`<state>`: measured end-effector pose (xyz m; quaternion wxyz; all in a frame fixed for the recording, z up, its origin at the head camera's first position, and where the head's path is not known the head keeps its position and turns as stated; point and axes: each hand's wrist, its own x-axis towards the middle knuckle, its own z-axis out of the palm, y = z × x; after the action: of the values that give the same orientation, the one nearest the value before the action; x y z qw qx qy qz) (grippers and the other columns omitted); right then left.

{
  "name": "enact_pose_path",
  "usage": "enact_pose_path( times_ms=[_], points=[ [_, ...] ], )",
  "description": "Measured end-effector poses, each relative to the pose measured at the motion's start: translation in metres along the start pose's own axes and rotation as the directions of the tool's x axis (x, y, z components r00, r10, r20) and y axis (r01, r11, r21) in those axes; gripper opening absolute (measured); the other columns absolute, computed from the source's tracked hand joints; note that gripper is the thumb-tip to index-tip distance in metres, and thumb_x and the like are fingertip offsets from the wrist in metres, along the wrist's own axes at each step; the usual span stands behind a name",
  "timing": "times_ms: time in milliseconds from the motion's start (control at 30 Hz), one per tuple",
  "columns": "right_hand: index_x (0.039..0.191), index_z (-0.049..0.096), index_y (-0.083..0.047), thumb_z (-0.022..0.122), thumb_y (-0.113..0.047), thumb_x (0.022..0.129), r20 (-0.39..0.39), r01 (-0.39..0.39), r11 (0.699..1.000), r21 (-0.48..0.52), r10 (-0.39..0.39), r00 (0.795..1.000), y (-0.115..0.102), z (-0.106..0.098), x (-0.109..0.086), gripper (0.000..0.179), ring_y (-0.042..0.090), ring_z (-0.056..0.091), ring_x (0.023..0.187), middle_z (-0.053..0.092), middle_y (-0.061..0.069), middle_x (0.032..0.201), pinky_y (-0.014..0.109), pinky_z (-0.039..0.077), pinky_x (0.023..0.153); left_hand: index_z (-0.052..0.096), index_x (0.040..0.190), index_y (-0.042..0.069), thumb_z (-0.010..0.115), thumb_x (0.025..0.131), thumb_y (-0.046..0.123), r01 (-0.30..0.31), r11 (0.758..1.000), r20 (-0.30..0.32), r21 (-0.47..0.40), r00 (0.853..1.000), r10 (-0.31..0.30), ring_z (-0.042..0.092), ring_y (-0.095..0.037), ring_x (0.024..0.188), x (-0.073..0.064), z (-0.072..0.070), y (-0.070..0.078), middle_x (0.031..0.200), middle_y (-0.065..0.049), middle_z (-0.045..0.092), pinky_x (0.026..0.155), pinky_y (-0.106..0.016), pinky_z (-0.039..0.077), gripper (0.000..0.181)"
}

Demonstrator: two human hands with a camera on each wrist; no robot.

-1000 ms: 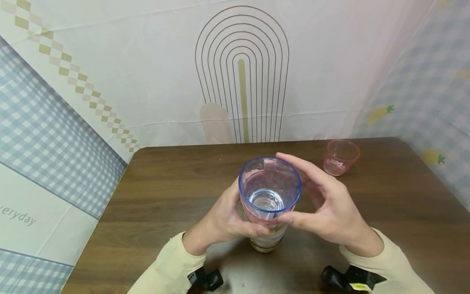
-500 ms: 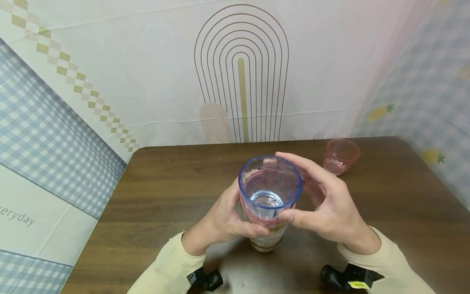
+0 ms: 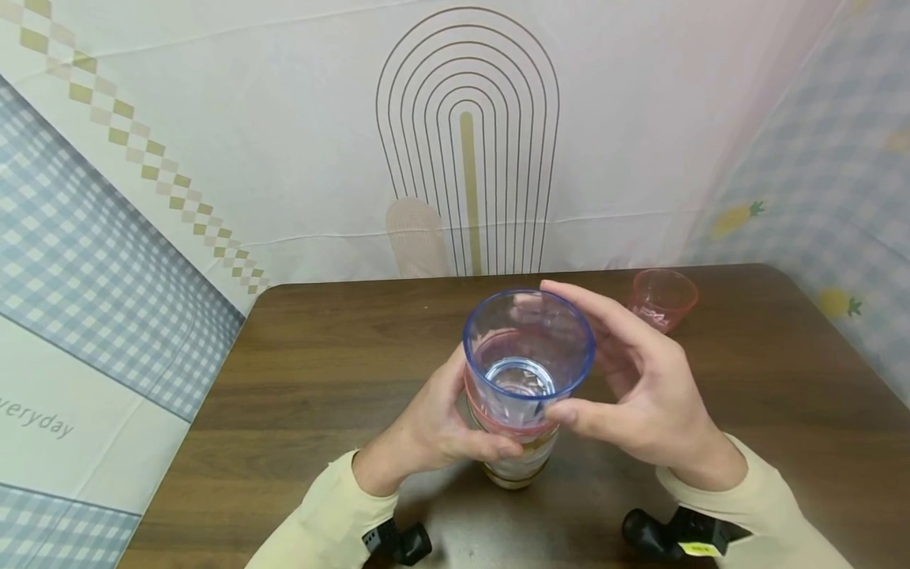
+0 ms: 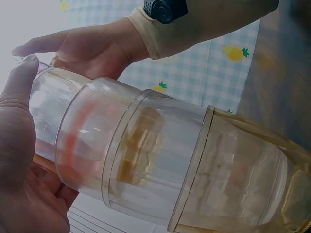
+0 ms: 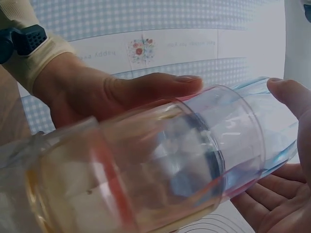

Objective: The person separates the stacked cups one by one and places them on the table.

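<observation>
A tall stack of nested see-through cups stands upright in front of me. On top is a blue-rimmed cup (image 3: 529, 348), sitting partly inside a pink cup (image 3: 490, 417). Below them, the left wrist view shows clear cups and an amber-tinted cup (image 4: 228, 174) at the bottom end. My left hand (image 3: 434, 423) grips the stack around the pink cup, thumb across the front. With thumb and fingers on opposite sides near the rim, my right hand (image 3: 640, 395) holds the blue-rimmed cup. Its far fingers are partly hidden behind the cup.
Another pink cup (image 3: 661, 296) stands alone at the back right of the brown wooden table (image 3: 320, 379), partly behind my right hand. A patterned white cloth (image 3: 298, 158) hangs behind the table, with blue checked cloth at both sides.
My right hand has moved slightly up and to the right with the blue-rimmed cup, which stands a little higher out of the pink cup. My left hand has stayed in place.
</observation>
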<state>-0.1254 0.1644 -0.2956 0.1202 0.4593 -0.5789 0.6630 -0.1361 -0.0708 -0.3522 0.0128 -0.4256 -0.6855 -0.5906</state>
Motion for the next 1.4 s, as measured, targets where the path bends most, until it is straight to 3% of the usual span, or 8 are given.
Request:
enact_pose_path(
  times_ms=[367,600,967,1200,1333,1400],
  points=[
    [0.147,0.043,0.026,0.093,0.007,0.078,-0.036,0.064,0.998,0.005,-0.064,0.997,-0.01,-0.003,0.011,0.087,0.032,0.066,0.135,0.067,0.029,0.141,0.031,0.058,0.11,0.035,0.162,0.001,0.095,0.066,-0.003,-0.014,0.999,-0.008,0.04,1.0,0.014,0.059,-0.027,0.139,-0.001,0.001,-0.001,0.152,-0.023,0.058,0.123,-0.042,0.048,0.113],
    [0.146,0.041,0.029,0.092,0.008,0.077,-0.037,0.117,0.992,0.045,-0.116,0.993,-0.009,-0.009,0.021,0.088,0.035,0.066,0.134,0.065,0.035,0.14,0.034,0.057,0.112,0.037,0.159,-0.001,0.096,0.065,-0.004,0.011,0.999,-0.03,0.046,0.999,-0.01,0.061,-0.025,0.136,0.002,0.002,-0.003,0.149,-0.024,0.06,0.12,-0.041,0.051,0.111],
    [0.146,0.042,0.028,0.091,0.011,0.076,-0.091,0.138,0.985,0.108,-0.128,0.988,-0.01,-0.022,0.03,0.087,0.038,0.068,0.131,0.063,0.038,0.142,0.037,0.06,0.108,0.036,0.159,-0.003,0.093,0.066,-0.006,0.01,0.999,-0.054,0.034,0.999,-0.008,0.062,-0.025,0.134,0.009,0.003,-0.009,0.148,-0.026,0.061,0.117,-0.039,0.053,0.11],
    [0.147,0.045,0.024,0.091,0.01,0.078,-0.141,0.137,0.986,0.096,-0.122,0.982,-0.014,-0.03,0.029,0.084,0.039,0.071,0.126,0.064,0.037,0.141,0.038,0.062,0.105,0.037,0.158,-0.004,0.092,0.066,-0.008,-0.002,1.0,-0.054,0.027,0.999,0.003,0.059,-0.026,0.138,0.01,0.002,-0.01,0.15,-0.027,0.058,0.121,-0.039,0.05,0.107],
    [0.148,0.046,0.022,0.091,0.008,0.079,-0.161,0.127,0.988,0.092,-0.111,0.981,-0.014,-0.034,0.029,0.083,0.037,0.073,0.122,0.064,0.036,0.142,0.037,0.064,0.103,0.036,0.158,-0.004,0.092,0.071,-0.005,-0.019,1.0,-0.043,-0.019,0.999,0.018,0.059,-0.026,0.139,0.011,0.002,-0.011,0.151,-0.028,0.056,0.122,-0.04,0.049,0.104],
    [0.148,0.046,0.021,0.091,0.008,0.079,-0.167,0.124,0.988,0.093,-0.107,0.98,-0.014,-0.036,0.029,0.083,0.037,0.072,0.125,0.064,0.036,0.142,0.037,0.064,0.103,0.036,0.158,-0.003,0.096,0.078,0.01,-0.03,0.999,-0.04,-0.037,0.999,0.028,0.059,-0.028,0.139,0.011,0.002,-0.011,0.15,-0.029,0.056,0.122,-0.04,0.049,0.101]
  ],
)
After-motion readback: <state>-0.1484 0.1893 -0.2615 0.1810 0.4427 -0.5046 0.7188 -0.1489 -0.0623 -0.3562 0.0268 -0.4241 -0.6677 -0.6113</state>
